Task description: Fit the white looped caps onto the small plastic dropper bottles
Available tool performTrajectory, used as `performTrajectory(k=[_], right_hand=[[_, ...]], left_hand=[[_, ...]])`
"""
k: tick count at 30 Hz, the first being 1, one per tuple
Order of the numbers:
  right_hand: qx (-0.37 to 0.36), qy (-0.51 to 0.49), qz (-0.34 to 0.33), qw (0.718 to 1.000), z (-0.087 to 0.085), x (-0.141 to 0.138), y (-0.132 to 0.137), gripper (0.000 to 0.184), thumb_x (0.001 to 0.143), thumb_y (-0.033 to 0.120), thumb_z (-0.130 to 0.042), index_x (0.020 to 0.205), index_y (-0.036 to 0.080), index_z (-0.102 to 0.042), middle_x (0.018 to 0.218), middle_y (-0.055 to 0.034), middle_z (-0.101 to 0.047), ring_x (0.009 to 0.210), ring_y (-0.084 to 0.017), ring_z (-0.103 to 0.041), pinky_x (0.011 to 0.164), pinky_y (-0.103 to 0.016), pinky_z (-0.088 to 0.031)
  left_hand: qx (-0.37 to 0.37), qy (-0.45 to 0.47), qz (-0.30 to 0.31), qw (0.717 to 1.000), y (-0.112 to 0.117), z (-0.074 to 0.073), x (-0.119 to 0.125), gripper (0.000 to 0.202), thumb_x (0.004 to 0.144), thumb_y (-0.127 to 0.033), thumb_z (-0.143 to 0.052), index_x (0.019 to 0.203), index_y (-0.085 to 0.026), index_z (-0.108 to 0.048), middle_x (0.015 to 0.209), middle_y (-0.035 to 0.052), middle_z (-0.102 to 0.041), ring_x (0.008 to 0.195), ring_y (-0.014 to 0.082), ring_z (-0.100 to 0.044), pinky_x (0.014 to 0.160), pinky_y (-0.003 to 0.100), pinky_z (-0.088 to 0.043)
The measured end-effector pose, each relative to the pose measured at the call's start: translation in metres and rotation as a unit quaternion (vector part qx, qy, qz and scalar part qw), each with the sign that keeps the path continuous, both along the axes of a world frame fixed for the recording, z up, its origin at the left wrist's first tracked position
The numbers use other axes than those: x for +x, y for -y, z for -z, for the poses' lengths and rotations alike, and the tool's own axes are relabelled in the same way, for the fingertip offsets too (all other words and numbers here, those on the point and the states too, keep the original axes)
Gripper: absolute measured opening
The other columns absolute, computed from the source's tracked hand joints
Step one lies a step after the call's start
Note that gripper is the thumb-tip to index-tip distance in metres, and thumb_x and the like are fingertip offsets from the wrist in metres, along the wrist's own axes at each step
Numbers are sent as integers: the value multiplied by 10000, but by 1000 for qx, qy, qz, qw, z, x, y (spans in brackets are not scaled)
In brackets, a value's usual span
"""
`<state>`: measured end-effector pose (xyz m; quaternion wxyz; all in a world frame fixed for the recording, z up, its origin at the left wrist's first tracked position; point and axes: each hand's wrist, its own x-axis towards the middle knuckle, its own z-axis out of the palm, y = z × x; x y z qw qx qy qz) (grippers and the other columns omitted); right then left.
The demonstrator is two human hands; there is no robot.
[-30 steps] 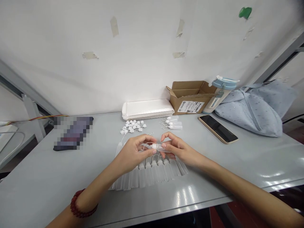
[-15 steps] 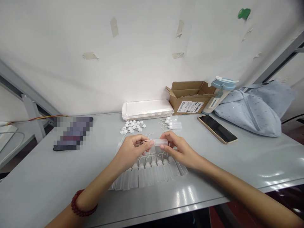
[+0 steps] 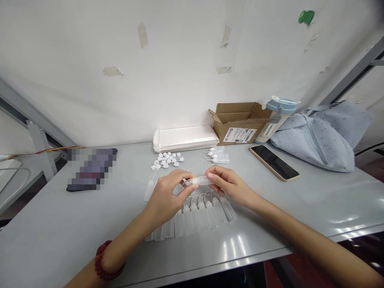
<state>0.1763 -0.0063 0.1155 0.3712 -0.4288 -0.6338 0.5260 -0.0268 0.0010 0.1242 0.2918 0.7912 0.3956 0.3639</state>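
Observation:
A small clear squeeze bottle (image 3: 201, 181) lies sideways in the air between my hands. My right hand (image 3: 229, 185) grips its body. My left hand (image 3: 169, 192) pinches the white capped end of the same bottle. Below my hands a row of several empty clear bottles (image 3: 198, 214) lies flat on the grey table (image 3: 60, 224). A heap of small white caps (image 3: 167, 159) sits just beyond my left hand. Three finished bottles (image 3: 218, 156) lie beyond my right hand.
A stack of white trays (image 3: 186, 138) and an open cardboard box (image 3: 240, 122) stand against the wall. A phone (image 3: 274, 162), a blue-lidded tumbler (image 3: 276, 119) and a light blue bag (image 3: 321, 138) lie at the right. A dark blurred object (image 3: 91, 169) sits at the left.
Both hands have stayed together on the one bottle, shifting slightly away from me and then back; my fingers have reworked their grip at the capped end.

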Motion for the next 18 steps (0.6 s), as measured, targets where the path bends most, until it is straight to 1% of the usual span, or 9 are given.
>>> performTrajectory(k=[5, 10, 15, 18], right_hand=[[-5, -47, 7, 999, 0, -1, 0, 256, 869, 434, -536, 867, 178, -519, 593, 47, -476, 498, -88, -427, 461, -215, -349], [3, -35, -4, 999, -1, -1, 2, 241, 855, 394, -560, 949, 174, -528, 626, 32, -527, 502, -89, -446, 472, -221, -381], [87, 35, 20, 995, -1, -2, 5, 213, 838, 317, -585, 1003, 183, -585, 619, 53, -436, 534, -94, -469, 507, -228, -396], [80, 14, 13, 997, -1, -2, 6, 196, 844, 293, -572, 1008, 187, -586, 607, 62, -415, 532, -92, -478, 516, -226, -405]], left_hand=[[-132, 36, 4, 991, -2, -8, -1, 162, 847, -334, -563, 860, -201, -656, 847, 5, -668, 694, 140, -595, 618, 233, -481], [-215, 6, 10, 976, -4, -8, -2, 291, 864, -438, -506, 810, -192, -651, 747, -1, -647, 641, 131, -568, 556, 217, -447], [-303, 21, 23, 952, -5, -7, -2, 415, 864, -506, -472, 657, -160, -574, 670, -11, -601, 508, 85, -513, 475, 197, -378], [-371, 34, 51, 927, -5, -7, -2, 477, 863, -559, -440, 673, -150, -596, 622, -15, -556, 436, 69, -446, 427, 202, -336]])
